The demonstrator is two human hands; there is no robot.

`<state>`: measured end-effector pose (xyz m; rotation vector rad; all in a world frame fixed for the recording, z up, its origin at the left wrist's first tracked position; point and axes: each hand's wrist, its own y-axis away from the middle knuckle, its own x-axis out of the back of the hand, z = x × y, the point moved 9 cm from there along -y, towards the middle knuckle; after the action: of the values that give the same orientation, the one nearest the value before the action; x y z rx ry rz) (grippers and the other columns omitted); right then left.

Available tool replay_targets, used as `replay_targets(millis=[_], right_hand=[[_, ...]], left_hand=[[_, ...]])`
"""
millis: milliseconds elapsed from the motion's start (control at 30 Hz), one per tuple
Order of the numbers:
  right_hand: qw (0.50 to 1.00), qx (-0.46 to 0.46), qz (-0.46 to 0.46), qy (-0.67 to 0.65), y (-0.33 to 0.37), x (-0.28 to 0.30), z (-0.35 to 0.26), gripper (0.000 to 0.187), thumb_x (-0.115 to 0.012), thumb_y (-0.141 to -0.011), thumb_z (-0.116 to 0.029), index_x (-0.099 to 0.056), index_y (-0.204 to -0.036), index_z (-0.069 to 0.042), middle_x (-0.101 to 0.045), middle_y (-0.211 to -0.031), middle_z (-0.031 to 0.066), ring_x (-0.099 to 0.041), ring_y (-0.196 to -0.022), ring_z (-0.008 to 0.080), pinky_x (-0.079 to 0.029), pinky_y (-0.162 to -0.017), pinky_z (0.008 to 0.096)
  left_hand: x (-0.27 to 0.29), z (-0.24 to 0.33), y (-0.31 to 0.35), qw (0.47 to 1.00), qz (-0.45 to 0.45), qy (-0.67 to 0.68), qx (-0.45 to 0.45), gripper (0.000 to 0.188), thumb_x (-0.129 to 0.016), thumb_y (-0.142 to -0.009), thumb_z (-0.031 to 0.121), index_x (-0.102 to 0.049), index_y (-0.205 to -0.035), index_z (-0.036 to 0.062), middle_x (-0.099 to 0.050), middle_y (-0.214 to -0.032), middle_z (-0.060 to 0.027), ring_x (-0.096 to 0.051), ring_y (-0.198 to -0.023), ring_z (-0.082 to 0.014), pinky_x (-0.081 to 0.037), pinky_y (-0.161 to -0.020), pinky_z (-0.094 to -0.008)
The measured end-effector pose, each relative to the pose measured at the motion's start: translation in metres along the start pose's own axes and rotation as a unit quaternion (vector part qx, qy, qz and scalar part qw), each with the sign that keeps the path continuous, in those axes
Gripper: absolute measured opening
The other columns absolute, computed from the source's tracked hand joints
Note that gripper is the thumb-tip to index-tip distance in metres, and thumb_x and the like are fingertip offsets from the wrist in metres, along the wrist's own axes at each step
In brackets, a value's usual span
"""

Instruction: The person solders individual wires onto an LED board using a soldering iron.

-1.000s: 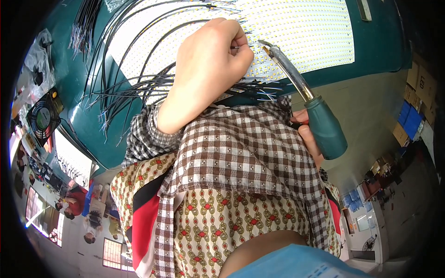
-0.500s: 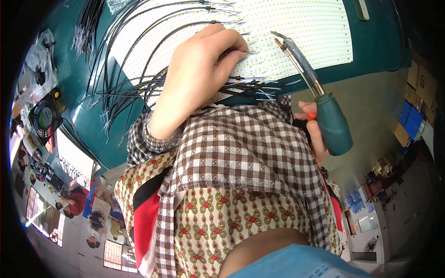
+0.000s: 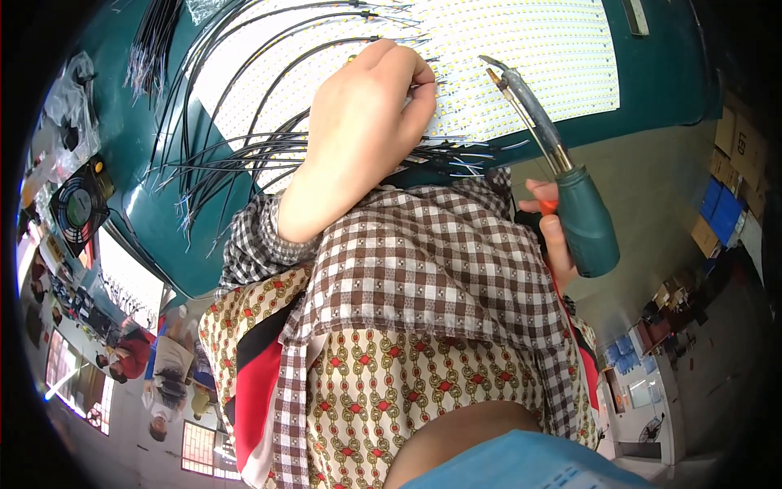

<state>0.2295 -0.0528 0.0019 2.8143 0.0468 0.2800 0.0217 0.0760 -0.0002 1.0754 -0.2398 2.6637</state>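
Note:
My left hand (image 3: 364, 122) is over a white LED panel (image 3: 521, 57) dotted with small yellow chips. Its thumb and forefinger are pinched together on a thin wire whose tip barely shows; the rest lies hidden under the hand. Black cables (image 3: 281, 53) with stripped, split ends curve across the panel beside it. More black cables (image 3: 244, 155) lie in a bundle under my left wrist. My right hand (image 3: 554, 236) grips a soldering iron (image 3: 588, 224) with a green handle, partly hiding the fingers. The iron's tip points up over the panel's right part, apart from my left hand.
The panel lies on a green table (image 3: 130, 220). A bunch of cables (image 3: 155, 45) hangs at the far left, near clear plastic bags (image 3: 69, 114) and a small black fan (image 3: 77, 204). Cardboard boxes (image 3: 737, 143) stand at the right. Several people sit in the left background.
My left hand has shifted slightly to the right, its fingers still pinched. The soldering iron has moved only a little.

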Motion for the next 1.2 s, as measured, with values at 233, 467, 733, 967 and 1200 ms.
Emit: replay_targets(millis=[233, 467, 733, 967, 1200], right_hand=[[0.999, 0.01, 0.005, -0.049, 0.0, 0.0, 0.005, 0.029, -0.051, -0.1, -0.015, -0.055, -0.121, 0.005, -0.061, -0.12, 0.0218, -0.064, -0.098, 0.0246, -0.054, -0.087, 0.0385], [0.999, 0.02, -0.024, -0.016, 0.001, -0.005, 0.001, 0.024, -0.054, -0.098, -0.013, -0.057, -0.114, 0.004, -0.062, -0.112, 0.0189, -0.064, -0.097, 0.0244, -0.053, -0.088, 0.0379], [0.998, -0.029, 0.039, -0.05, 0.006, -0.008, 0.014, 0.02, -0.06, -0.093, -0.009, -0.061, -0.106, 0.006, -0.063, -0.102, 0.0166, -0.062, -0.094, 0.0235, -0.05, -0.087, 0.037], [0.996, 0.03, 0.075, -0.026, 0.005, -0.002, 0.026, 0.052, -0.081, -0.074, 0.001, -0.061, -0.121, 0.01, -0.073, -0.09, 0.0123, -0.069, -0.086, 0.0187, -0.055, -0.084, 0.0332], [0.998, 0.034, 0.048, 0.028, 0.002, -0.003, 0.028, 0.05, -0.083, -0.074, -0.003, -0.063, -0.118, 0.009, -0.074, -0.089, 0.0108, -0.07, -0.083, 0.0178, -0.054, -0.086, 0.0331]], left_hand=[[-0.001, -0.008, -0.001, 0.999, 0.027, -0.003, 0.04, 0.01, -0.073, -0.081, 0.011, -0.066, -0.084, 0.0055, -0.064, -0.081, -0.0042, -0.064, -0.065, -0.017, -0.051, -0.06, -0.0289], [-0.004, -0.008, 0.0, 0.998, 0.032, -0.041, 0.04, 0.011, -0.074, -0.078, 0.011, -0.065, -0.081, 0.0061, -0.064, -0.079, -0.0032, -0.063, -0.063, -0.0158, -0.05, -0.058, -0.0281], [-0.004, -0.009, -0.001, 0.998, 0.027, -0.025, 0.047, 0.01, -0.073, -0.077, 0.01, -0.065, -0.081, 0.0055, -0.064, -0.078, -0.0041, -0.063, -0.064, -0.0164, -0.05, -0.058, -0.0285], [-0.002, -0.009, -0.001, 0.998, 0.031, -0.023, 0.046, 0.01, -0.073, -0.077, 0.01, -0.065, -0.081, 0.0054, -0.064, -0.078, -0.0045, -0.063, -0.064, -0.0173, -0.05, -0.059, -0.0289], [-0.002, -0.01, -0.001, 0.998, 0.03, -0.028, 0.046, 0.01, -0.072, -0.077, 0.01, -0.064, -0.082, 0.0055, -0.063, -0.079, -0.005, -0.063, -0.065, -0.0188, -0.05, -0.059, -0.0302]])
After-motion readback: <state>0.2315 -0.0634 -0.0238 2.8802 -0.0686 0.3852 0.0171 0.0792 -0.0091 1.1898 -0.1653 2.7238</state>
